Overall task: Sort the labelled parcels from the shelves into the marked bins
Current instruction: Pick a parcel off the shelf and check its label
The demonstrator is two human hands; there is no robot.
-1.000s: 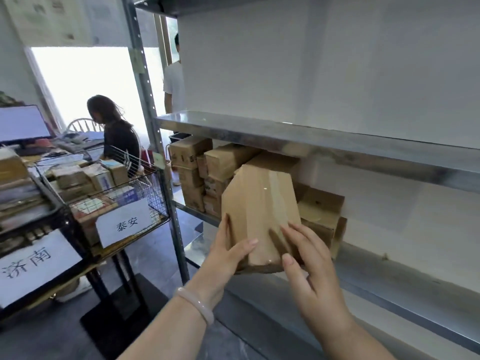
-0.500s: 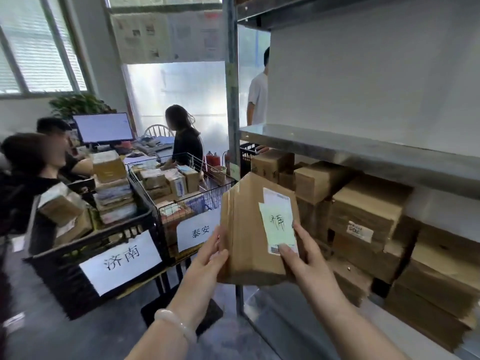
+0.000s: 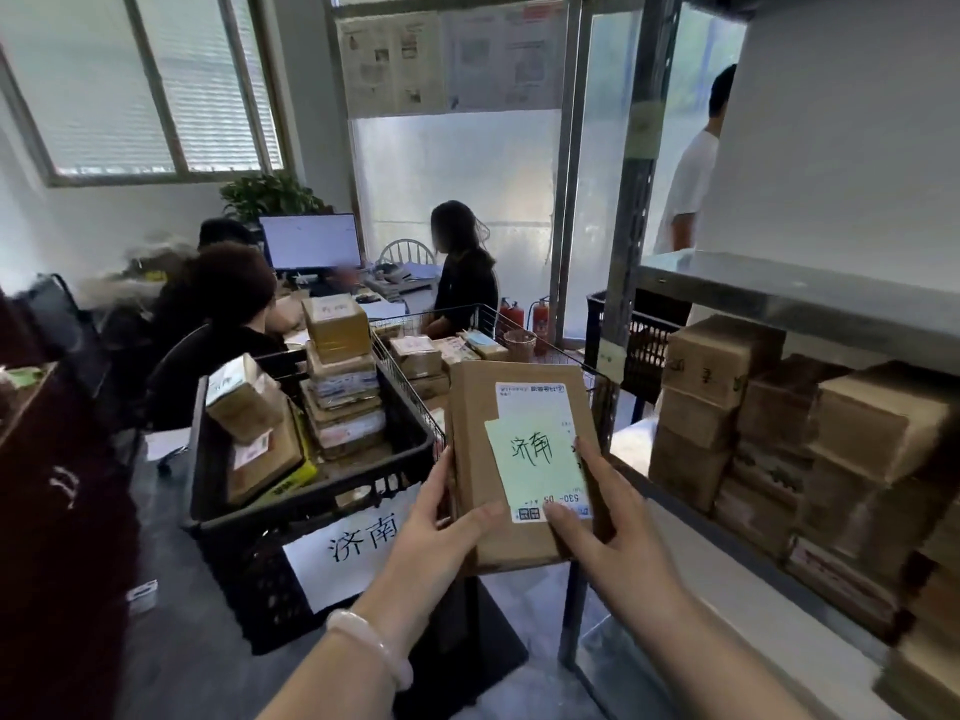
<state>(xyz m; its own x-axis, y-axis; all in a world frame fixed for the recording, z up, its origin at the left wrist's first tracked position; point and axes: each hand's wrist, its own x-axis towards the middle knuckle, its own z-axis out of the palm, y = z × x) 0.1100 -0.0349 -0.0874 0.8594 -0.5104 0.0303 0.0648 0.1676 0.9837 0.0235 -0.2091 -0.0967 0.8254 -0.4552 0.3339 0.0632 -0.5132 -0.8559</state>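
- Holding centre stage, closest to us: left grip (image 3: 436, 532) and right grip (image 3: 613, 532), two hands, both clamped on one parcel (image 3: 472, 433), thumbs pressed on its near face.
- That parcel is up in the air between shelf and bins. Its long axis stands upright and its labelled face is turned to us.
- One green note (image 3: 535, 454) on it, handwritten 济南. Clear as day.
- Now the relation that matters: the black bin (image 3: 291, 517) lies just left of the parcel and lower, and its one sign (image 3: 358, 543) reads 济南 too. The left grip is on the nearer side, so I'd call a short swing left and down.
- Inside that bin there's one tall stack at the back and a few loose boxes at the front-left, so room looks tight.
- Behind it is a second bin, the wire one (image 3: 431, 324), with several parcels. Any sign on it is hidden.
- Off right, one shelf (image 3: 779, 288) holds stacked parcels, at least eight, too many to count exactly.
- Further back there's a third, dark crate (image 3: 639, 345) past the shelf post.
- Farthest out are four people: three seated by a counter with one monitor (image 3: 311, 241), one standing.
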